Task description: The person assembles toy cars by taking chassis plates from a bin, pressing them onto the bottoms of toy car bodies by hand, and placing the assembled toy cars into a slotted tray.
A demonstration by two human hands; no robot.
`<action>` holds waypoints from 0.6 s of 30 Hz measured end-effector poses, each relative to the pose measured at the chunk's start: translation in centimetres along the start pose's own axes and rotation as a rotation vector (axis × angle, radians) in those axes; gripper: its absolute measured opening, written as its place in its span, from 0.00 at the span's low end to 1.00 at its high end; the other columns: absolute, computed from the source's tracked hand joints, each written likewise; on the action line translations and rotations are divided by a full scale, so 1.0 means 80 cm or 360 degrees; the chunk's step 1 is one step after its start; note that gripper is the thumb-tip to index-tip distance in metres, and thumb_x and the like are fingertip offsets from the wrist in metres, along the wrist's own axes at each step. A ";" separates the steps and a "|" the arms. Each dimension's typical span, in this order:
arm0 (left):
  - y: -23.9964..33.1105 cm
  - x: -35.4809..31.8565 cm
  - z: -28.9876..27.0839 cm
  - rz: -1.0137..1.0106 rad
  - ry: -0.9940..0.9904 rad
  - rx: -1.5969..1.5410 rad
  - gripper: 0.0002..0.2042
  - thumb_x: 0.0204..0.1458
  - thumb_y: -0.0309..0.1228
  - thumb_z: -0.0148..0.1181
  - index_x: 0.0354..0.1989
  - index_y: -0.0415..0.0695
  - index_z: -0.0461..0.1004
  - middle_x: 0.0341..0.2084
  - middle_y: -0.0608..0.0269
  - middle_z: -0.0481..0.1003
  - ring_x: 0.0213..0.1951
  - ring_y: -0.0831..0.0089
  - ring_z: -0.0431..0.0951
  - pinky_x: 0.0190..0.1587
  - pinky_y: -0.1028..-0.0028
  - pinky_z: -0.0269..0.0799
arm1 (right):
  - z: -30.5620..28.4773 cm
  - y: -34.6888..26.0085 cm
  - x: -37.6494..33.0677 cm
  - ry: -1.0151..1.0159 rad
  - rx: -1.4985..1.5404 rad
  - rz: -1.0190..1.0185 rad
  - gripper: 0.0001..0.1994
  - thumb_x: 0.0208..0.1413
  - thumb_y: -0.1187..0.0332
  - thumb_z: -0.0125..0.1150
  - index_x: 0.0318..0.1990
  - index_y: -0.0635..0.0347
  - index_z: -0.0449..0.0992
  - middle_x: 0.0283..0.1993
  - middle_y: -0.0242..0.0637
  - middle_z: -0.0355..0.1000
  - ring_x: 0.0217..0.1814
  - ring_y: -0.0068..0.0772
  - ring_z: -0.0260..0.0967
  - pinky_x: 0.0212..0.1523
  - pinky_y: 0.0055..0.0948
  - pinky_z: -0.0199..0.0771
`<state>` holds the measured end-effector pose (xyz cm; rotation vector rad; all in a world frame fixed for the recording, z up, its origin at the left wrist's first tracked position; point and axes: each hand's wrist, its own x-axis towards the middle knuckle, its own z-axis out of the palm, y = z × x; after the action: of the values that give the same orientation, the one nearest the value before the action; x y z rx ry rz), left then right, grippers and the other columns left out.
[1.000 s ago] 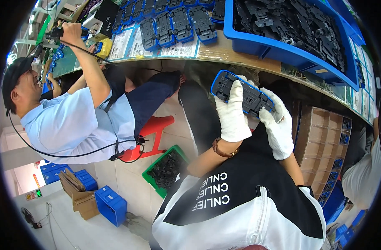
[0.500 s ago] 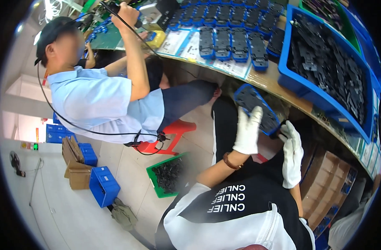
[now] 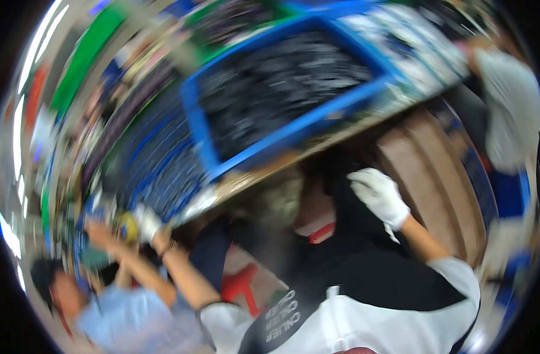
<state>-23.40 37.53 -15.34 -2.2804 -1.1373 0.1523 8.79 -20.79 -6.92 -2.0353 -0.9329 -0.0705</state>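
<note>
While the whole view smears with motion, my two gloved hands are spread wide apart under the bench edge.

My right hand (image 3: 379, 197), in a white glove, hangs in front of my dark shirt with the fingers curled loosely together and nothing in them that I can see. My left hand (image 3: 146, 223) reaches far out to the left, near the bench edge (image 3: 252, 174) and a yellow blur; whether its fingers grip anything I cannot tell. Above sits the blue bin (image 3: 293, 133) of dark parts. A co-worker in a light blue shirt (image 3: 125, 318) is at lower left.
</note>
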 end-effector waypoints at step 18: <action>0.083 -0.036 -0.238 -0.0973 0.0914 -0.1630 0.13 0.60 0.33 0.51 0.43 0.39 0.77 0.44 0.47 0.75 0.42 0.55 0.75 0.46 0.60 0.70 | -0.292 0.362 -0.354 0.1400 -0.1012 0.1976 0.16 0.59 0.61 0.51 0.50 0.53 0.77 0.50 0.45 0.75 0.54 0.46 0.72 0.56 0.38 0.69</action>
<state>-14.01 23.69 -3.69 -2.2897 -1.7139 -1.5162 13.49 -64.43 -23.01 -2.4106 1.0372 -0.5644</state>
